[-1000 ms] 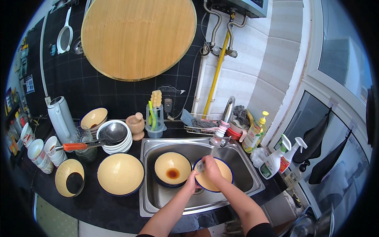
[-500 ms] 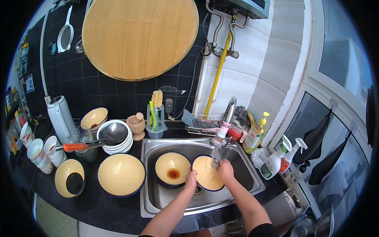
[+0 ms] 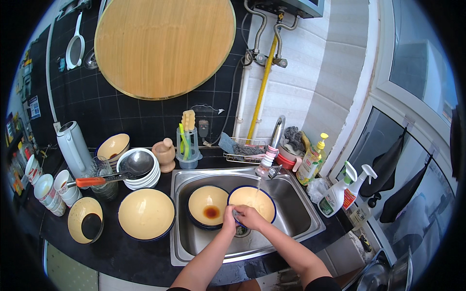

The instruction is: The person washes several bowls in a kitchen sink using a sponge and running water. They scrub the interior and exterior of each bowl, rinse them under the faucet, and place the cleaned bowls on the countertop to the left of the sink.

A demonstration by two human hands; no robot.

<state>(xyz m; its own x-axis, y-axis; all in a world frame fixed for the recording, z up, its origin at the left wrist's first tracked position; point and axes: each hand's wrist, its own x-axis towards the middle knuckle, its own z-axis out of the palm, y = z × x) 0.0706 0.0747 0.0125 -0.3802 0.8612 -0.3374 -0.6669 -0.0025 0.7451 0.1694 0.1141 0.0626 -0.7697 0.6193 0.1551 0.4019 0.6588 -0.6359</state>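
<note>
Over the sink (image 3: 174, 228), a cream enamel bowl (image 3: 257, 203) with a dark blue rim is held under the tap (image 3: 264, 167), from which a thin stream of water runs into it. My left hand (image 3: 229, 222) grips its left rim. My right hand (image 3: 250, 217) is closed on a small grey scrubber (image 3: 236, 214), mostly covered by the fingers, at the bowl's near-left rim. Just to the left, another cream bowl (image 3: 201, 200) sits in the sink on top of a dark-rimmed one, with a puddle of brown liquid inside.
Left of the sink stand a large cream bowl (image 3: 146, 214), a bowl with dark liquid (image 3: 77, 214), stacked white bowls (image 3: 150, 178) under a ladle (image 3: 140, 163), and paper cups (image 3: 44, 186). Spray bottles (image 3: 335, 195) and a soap bottle (image 3: 311, 162) line the right side.
My right hand has moved with the scrubber from the bowl's right side to its near-left rim, beside my left hand. The bowl has shifted slightly, and the view has turned a little.
</note>
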